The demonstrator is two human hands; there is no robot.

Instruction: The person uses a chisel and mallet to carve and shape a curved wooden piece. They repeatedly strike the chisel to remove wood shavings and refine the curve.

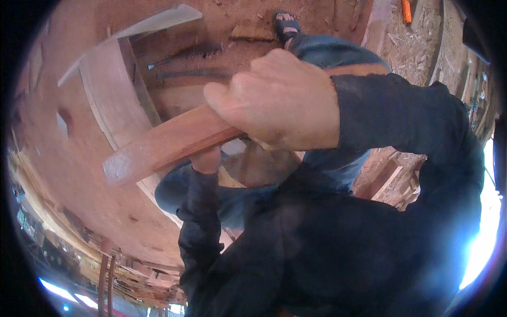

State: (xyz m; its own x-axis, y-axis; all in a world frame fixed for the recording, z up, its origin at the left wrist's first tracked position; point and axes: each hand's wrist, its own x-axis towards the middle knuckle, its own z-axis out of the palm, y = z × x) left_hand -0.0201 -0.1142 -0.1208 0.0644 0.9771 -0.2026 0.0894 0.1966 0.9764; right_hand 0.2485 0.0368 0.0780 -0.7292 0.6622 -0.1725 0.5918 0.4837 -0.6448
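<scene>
My right hand (280,100) is closed in a fist at the near end of a thick reddish-brown wooden bar (174,137). The bar slants down to the left across the view, and its far end is pale and worn. Below the bar, close to my lap, is my left hand (207,160). Only a small part of it shows; the bar hides its fingers, so I cannot tell what it holds. A small pale piece (233,147) shows beside it, its kind unclear. Beyond the bar lies a wide, light wooden board (113,87).
A thin pale strip (163,20) lies across the far end of the board. My sandalled foot (287,24) rests on reddish ground. To the right are planks with wood shavings (409,47) and an orange object (406,10). Stacked wood (153,282) stands at the lower left.
</scene>
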